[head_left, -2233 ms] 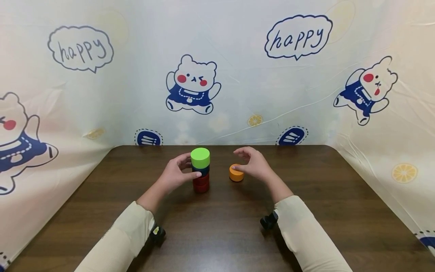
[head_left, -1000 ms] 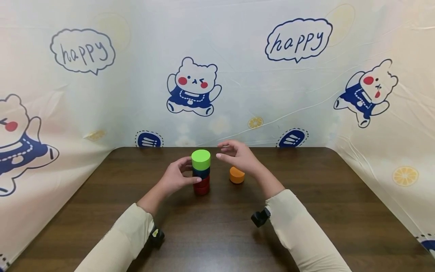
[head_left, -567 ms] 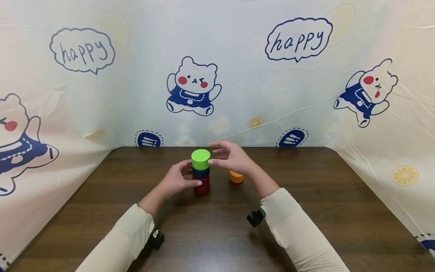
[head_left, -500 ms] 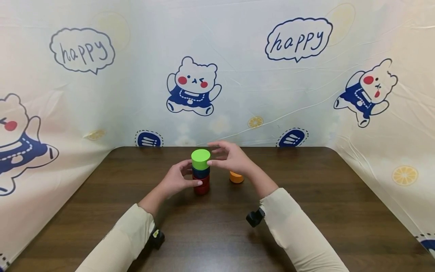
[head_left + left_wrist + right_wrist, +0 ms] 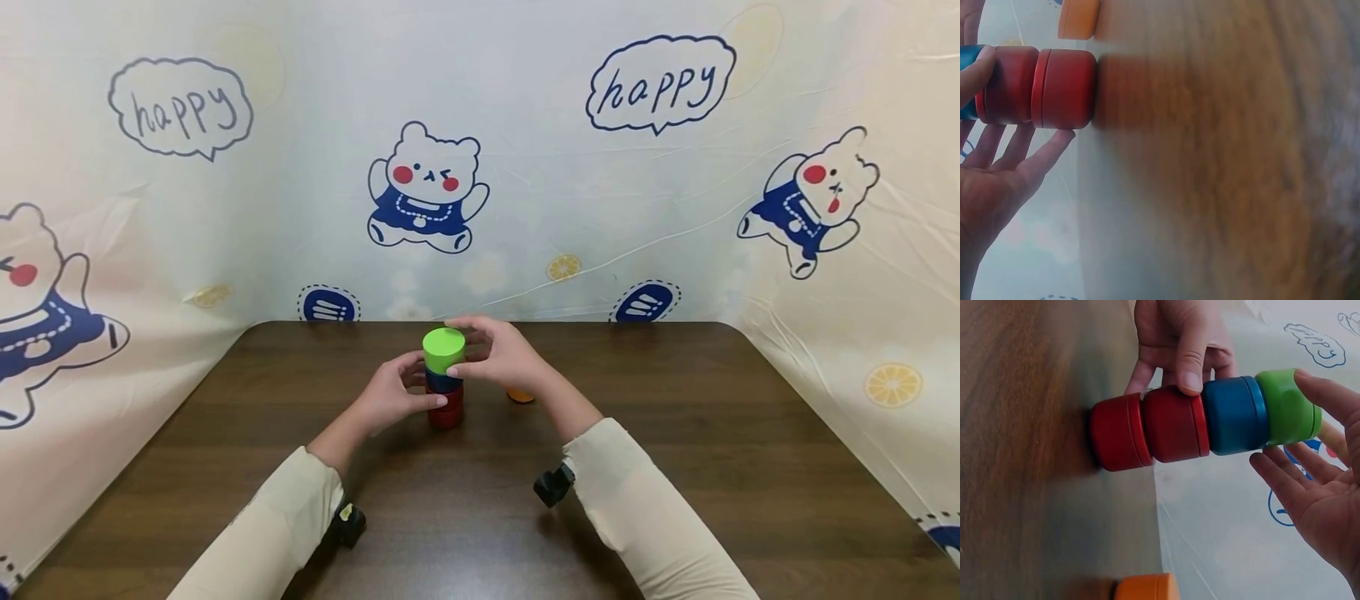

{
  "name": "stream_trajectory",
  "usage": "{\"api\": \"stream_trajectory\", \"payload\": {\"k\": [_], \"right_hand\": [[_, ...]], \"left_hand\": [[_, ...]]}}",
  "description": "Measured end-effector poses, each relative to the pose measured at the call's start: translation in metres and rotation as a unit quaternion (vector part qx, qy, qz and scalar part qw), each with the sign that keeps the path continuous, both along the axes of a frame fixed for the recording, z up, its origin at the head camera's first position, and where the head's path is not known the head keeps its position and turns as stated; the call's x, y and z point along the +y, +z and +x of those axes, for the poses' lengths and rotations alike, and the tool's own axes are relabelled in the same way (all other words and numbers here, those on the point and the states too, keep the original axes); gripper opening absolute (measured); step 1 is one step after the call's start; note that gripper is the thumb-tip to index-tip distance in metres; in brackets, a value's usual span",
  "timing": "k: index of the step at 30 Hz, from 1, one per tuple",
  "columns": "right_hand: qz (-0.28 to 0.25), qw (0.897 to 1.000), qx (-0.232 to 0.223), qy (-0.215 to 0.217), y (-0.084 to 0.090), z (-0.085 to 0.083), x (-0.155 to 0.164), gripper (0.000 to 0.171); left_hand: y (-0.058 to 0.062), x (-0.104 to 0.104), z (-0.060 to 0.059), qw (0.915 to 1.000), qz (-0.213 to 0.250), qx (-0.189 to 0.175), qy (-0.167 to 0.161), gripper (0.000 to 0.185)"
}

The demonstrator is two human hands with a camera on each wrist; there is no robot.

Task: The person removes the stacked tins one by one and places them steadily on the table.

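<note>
The right hand pinches the round green plastic cap topping the stack. The left hand grips the upper red cylinder. The orange disc, toward the table's far edge, is mostly hidden behind the right wrist.

A: Surface? 
B: Dark brown wood-grain table, rounded far corners, matte with soft even light.

A: Surroundings? 
B: Pale printed sheet hung as backdrop on three sides, wrinkled, meeting the table's far edge.

A: Print details? 
B: Cartoon bears in navy outfits with red cheeks, "happy" speech bubbles, small lemon slices, navy ovals near the table line.
</note>
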State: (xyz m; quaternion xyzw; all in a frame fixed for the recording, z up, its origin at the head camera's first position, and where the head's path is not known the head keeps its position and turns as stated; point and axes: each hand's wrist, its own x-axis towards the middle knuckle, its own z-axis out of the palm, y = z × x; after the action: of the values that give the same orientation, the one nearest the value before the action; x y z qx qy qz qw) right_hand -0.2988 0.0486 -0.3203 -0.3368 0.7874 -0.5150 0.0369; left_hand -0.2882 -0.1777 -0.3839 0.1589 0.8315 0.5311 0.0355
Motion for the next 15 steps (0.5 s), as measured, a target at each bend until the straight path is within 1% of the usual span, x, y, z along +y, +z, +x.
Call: {"api": "stream_trajectory", "payload": {"k": [9,15], "right_hand": [[0.005,0.999,0.002,-0.036,-0.0027,0.0006,-0.0017,0.050],[0.008,0.999,0.009,-0.039,-0.0040,0.0007,-0.0015,0.049]], "left_hand": [[0.0019,0.0011,0.0008,0.9999,-0.010,-0.005,0.008,0.073],[0.0010,0.0004,0.0012,0.9999,-0.013,-0.001,0.007,0.073]]}}
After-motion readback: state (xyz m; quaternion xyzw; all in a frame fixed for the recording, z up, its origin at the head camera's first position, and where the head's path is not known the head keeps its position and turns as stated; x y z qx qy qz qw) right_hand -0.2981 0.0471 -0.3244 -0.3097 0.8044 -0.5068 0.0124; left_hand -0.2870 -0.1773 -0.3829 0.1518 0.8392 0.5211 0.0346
